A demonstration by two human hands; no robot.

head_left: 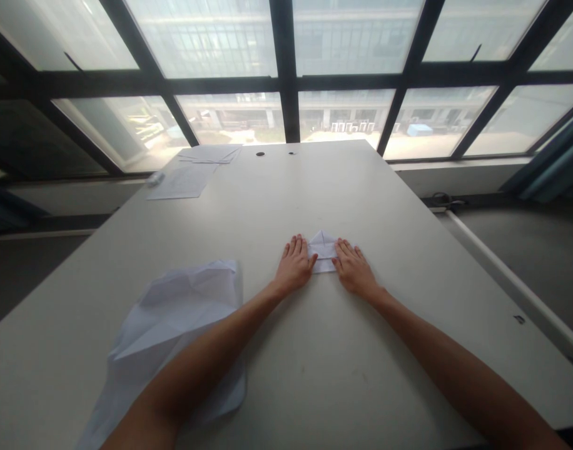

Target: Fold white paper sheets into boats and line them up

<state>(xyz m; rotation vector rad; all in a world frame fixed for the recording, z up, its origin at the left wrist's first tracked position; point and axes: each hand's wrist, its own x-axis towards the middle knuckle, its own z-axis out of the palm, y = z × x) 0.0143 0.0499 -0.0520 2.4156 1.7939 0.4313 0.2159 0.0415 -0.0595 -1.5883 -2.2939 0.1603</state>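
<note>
A small folded sheet of white paper [322,250] lies on the white table [286,350], its pointed end facing away from me and a straight flap across its near part. My left hand [294,264] rests flat over the paper's left edge, fingers stretched forward and thumb on the flap. Over the right edge lies my right hand [354,267], also flat, with its thumb touching the flap. The paper's side edges are hidden beneath both hands.
A large creased sheet of paper [174,312] lies under and beside my left forearm. Several printed sheets [183,181] and a small clear object [156,179] are at the table's far left. Two dark holes mark the far end, before the windows. A small dark mark [519,319] is near the right edge.
</note>
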